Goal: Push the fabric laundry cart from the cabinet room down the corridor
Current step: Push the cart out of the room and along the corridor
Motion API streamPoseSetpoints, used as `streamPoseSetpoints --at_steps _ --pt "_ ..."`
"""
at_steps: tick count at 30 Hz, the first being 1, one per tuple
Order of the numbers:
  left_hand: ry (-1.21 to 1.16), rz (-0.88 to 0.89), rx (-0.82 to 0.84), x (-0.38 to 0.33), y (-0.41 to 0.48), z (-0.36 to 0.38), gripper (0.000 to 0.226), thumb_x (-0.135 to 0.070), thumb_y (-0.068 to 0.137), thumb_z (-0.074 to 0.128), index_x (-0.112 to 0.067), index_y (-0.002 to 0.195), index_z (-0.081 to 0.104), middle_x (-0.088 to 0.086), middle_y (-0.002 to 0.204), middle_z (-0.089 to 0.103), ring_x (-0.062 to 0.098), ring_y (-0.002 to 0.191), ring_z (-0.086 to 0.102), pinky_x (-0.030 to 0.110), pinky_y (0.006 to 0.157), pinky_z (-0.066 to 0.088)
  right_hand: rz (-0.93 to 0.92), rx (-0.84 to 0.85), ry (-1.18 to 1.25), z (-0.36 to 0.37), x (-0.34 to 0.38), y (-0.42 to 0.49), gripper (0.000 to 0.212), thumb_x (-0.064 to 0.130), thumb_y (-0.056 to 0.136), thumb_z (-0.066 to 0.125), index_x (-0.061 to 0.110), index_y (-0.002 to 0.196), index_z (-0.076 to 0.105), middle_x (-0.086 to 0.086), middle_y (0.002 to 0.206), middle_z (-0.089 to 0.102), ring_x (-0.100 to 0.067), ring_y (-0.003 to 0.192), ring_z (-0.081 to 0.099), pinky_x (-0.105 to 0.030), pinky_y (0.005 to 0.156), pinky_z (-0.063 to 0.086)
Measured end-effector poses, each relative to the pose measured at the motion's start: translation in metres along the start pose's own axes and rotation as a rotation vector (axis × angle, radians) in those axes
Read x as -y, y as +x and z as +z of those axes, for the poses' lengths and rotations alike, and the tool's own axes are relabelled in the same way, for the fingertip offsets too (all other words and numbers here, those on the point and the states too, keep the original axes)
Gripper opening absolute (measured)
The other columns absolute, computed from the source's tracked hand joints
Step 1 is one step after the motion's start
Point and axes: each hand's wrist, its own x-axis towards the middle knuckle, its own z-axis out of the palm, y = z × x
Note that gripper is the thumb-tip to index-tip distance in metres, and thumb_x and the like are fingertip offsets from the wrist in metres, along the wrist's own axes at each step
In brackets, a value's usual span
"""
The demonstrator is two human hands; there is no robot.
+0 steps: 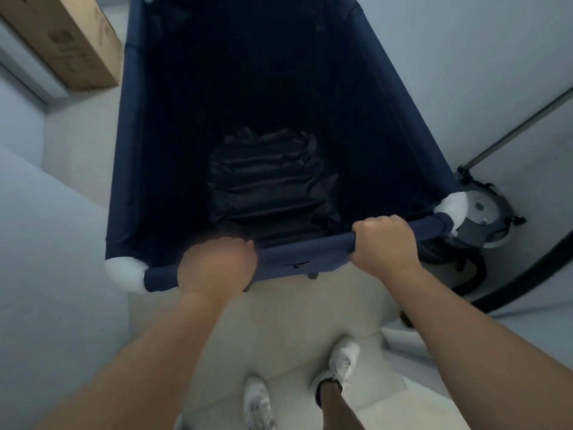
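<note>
A deep navy-blue fabric laundry cart (305, 254) with white corner joints fills the middle of the head view, seen from above. Its near top rail runs across just in front of me. My left hand (217, 263) is closed around that rail left of centre. My right hand (386, 242) grips the same rail further right, near the white corner. At the bottom of the cart lies a crumpled black bag (273, 184).
A long cardboard box (66, 41) leans against the wall at the upper left. A grey vacuum cleaner (479, 225) with a metal pole and a black hose (527, 274) stands close to the cart's right corner. Pale walls close in on both sides. My white shoes (341, 361) stand on light tile.
</note>
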Motion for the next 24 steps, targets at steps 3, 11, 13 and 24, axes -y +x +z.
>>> streamPoseSetpoints --at_steps 3,11,13,24 --pt "0.009 -0.025 -0.017 -0.012 0.030 0.005 0.055 -0.035 0.094 0.027 -0.011 0.059 0.061 0.005 0.055 0.059 0.030 0.047 0.053 0.034 0.046 0.037 -0.041 0.049 -0.013 -0.005 -0.020 0.033 0.018 0.021 0.065 0.067 0.019 0.062 0.049 -0.002 0.057 0.054 -0.025 0.054 0.039 -0.034 0.061 0.030" --pt "0.044 0.104 -0.082 0.001 0.091 0.016 0.053 -0.034 0.094 0.030 -0.012 0.057 0.062 0.007 0.054 0.059 0.032 0.047 0.054 0.032 0.047 0.032 0.007 0.089 0.010 -0.003 -0.032 0.058 0.011 0.026 0.074 0.062 0.021 0.069 0.053 0.003 0.058 0.048 -0.023 0.055 0.043 -0.033 0.061 0.030" --pt "0.040 0.142 -0.109 0.004 0.105 0.020 0.055 -0.036 0.094 0.027 -0.012 0.059 0.062 0.007 0.056 0.060 0.033 0.049 0.055 0.032 0.048 0.031 0.057 0.061 0.011 0.002 -0.031 0.056 0.009 0.027 0.074 0.062 0.020 0.070 0.058 0.003 0.059 0.048 -0.023 0.054 0.043 -0.033 0.060 0.029" --pt "-0.001 0.213 -0.095 -0.046 0.160 0.022 0.051 -0.033 0.095 0.034 -0.011 0.057 0.059 0.005 0.051 0.054 0.025 0.043 0.038 0.030 0.046 0.026 0.246 0.090 -0.017 0.008 -0.079 0.066 0.019 0.025 0.073 0.066 0.020 0.067 0.049 0.003 0.059 0.047 -0.023 0.056 0.042 -0.033 0.063 0.028"
